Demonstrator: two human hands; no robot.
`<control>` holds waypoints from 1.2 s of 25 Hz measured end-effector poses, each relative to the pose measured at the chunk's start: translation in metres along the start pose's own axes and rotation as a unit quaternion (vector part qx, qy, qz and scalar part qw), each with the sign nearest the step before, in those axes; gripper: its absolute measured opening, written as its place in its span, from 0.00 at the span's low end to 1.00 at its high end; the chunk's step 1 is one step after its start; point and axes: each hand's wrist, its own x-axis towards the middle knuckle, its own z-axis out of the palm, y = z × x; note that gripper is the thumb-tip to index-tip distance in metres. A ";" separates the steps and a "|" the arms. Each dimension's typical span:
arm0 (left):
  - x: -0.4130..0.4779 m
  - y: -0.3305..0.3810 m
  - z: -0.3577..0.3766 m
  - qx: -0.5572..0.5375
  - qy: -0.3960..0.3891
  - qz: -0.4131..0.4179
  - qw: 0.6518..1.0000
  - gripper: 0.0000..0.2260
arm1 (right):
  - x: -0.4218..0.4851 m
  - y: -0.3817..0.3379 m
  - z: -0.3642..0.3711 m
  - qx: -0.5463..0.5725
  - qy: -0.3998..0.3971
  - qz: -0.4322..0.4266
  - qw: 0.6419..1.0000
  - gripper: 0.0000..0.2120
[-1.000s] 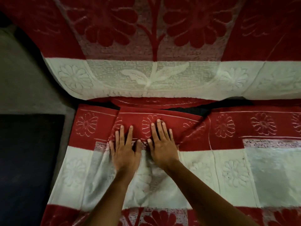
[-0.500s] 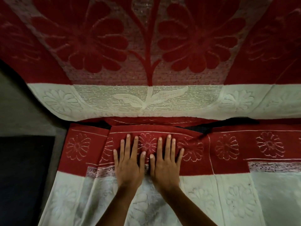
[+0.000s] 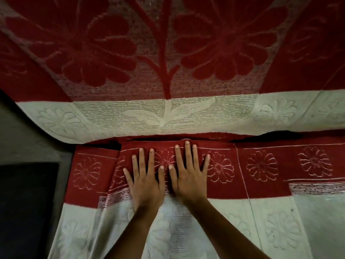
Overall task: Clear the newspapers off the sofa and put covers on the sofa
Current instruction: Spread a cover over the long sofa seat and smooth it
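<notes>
A red and cream flower-patterned cover [image 3: 261,165] lies over the sofa seat. A second matching cover [image 3: 168,62] hangs over the backrest, its cream band ending just above the seat. My left hand [image 3: 146,181] and my right hand [image 3: 188,173] lie flat side by side on the red band of the seat cover, fingers spread, thumbs almost touching. The fingertips of my right hand reach the crease where seat and backrest meet. Neither hand holds anything. No newspapers are in view.
The sofa's dark armrest [image 3: 26,202] fills the lower left. A grey surface [image 3: 24,131] shows behind it at the left. A dark gap [image 3: 261,138] opens between the two covers at the right of the crease.
Both hands have slid forward along the seat cover toward the backrest crease, pushing the red band back. The camera has moved closer and the fingers have spread wider.
</notes>
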 end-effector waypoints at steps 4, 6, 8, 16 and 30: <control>-0.004 -0.006 -0.001 0.002 -0.001 0.015 1.000 0.27 | -0.012 0.007 -0.005 0.016 0.016 0.006 1.000 0.28; -0.004 -0.008 -0.001 0.002 0.003 0.019 1.000 0.26 | -0.018 0.015 -0.004 0.003 0.024 0.036 0.999 0.29; -0.003 -0.006 -0.002 0.001 0.008 0.021 1.000 0.26 | -0.017 0.017 -0.001 -0.012 0.022 0.044 0.999 0.30; -0.002 -0.013 -0.011 -0.017 0.003 0.057 0.998 0.25 | -0.024 -0.020 0.001 -0.012 -0.004 -0.007 1.000 0.28; 0.062 -0.166 -0.080 -0.189 0.003 -0.197 0.962 0.20 | -0.036 -0.161 0.031 0.008 -0.035 -0.004 0.999 0.27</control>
